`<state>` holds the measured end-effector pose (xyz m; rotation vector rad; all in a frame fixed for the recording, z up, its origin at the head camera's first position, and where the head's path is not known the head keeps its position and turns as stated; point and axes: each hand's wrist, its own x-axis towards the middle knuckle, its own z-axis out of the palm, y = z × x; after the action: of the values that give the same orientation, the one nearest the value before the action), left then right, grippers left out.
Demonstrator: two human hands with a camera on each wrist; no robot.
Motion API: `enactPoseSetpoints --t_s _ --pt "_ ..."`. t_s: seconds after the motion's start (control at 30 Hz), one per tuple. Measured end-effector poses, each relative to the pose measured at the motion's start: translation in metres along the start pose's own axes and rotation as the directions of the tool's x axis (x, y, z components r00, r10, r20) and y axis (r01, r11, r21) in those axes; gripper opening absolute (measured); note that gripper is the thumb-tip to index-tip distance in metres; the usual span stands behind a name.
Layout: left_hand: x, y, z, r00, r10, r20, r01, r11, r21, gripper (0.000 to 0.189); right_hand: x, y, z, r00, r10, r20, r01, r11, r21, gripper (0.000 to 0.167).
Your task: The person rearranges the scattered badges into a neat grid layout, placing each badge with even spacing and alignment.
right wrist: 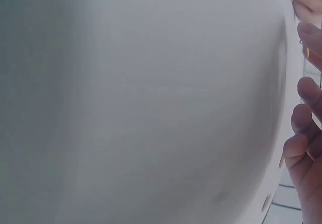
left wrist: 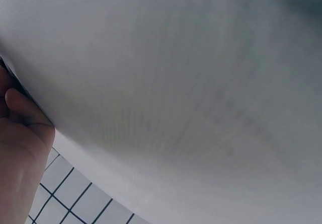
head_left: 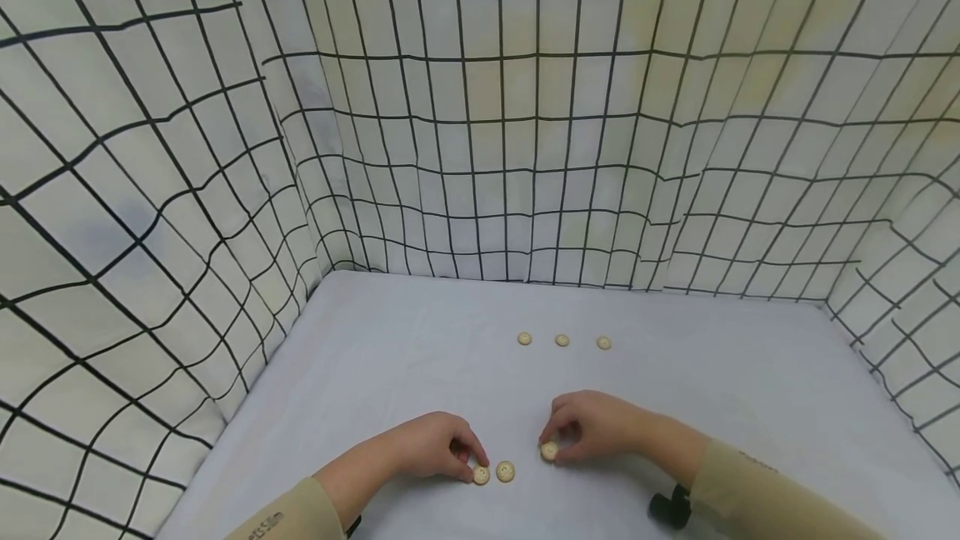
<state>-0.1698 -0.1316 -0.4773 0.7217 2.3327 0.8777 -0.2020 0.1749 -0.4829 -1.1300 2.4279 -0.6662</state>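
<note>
Several round, pale wooden buttons lie on a white-covered table (head_left: 420,340). Near the front, my left hand (head_left: 431,446) pinches one button (head_left: 481,475) between thumb and fingertip, low at the table surface. Just right of it lies a loose button (head_left: 506,471), touched by neither hand. My right hand (head_left: 600,425) holds another button (head_left: 549,450) by its edges with thumb and forefinger. In the left wrist view only part of the left hand (left wrist: 22,143) shows at the edge, its fingertips hidden. The right wrist view catches the right hand's fingers (right wrist: 297,148) along its right side.
Farther back, three more buttons sit in a row: a left one (head_left: 524,339), a middle one (head_left: 562,340) and a right one (head_left: 603,342). White walls with a black grid net (head_left: 480,140) enclose the table at the back and both sides. A black wrist device (head_left: 670,508) hangs beneath the right forearm.
</note>
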Motion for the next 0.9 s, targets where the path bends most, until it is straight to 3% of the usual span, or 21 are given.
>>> enactPoseSetpoints --t_s 0.47,0.9 --pt "0.0 -0.003 0.0 1.0 -0.01 0.003 0.01 1.0 -0.021 0.017 -0.008 0.031 -0.016 0.984 0.146 -0.105 -0.147 0.989 -0.002 0.022" --pt "0.0 -0.002 -0.001 1.0 0.003 0.014 -0.002 1.0 -0.026 0.017 -0.018 0.054 -0.033 0.939 0.273 -0.209 -0.272 0.962 0.038 0.018"
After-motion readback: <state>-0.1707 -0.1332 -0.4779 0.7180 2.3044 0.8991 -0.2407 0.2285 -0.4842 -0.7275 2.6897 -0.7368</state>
